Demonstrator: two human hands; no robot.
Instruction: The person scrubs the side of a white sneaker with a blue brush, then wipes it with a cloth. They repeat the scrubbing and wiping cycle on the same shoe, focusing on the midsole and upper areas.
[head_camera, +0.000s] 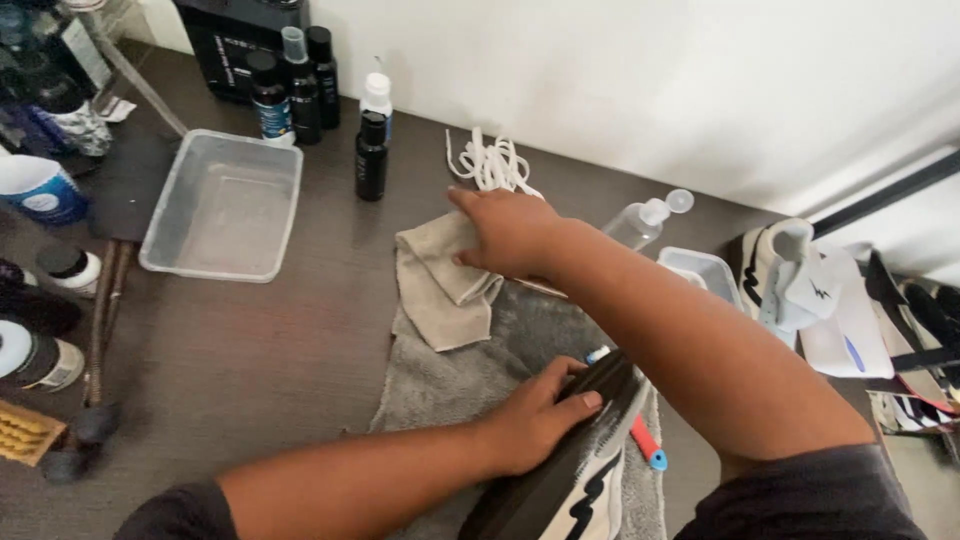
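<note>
left hand (535, 420) fingers grasp black-white shoe (570, 480) | right hand (510, 232) fingers seemingly grip beige cloth (440, 280)

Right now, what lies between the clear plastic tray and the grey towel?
In the head view, only bare dark tabletop separates the clear tray from the grey towel.

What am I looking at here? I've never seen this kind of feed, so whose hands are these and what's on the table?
One camera worn on a person's head looks down at their own bare hands; no machine is involved. The left hand grips a dark shoe lying on a grey towel. The right hand rests on a folded beige cloth. On the dark table there are also a clear plastic tub, dark bottles, white laces and a clear spray bottle.
</note>
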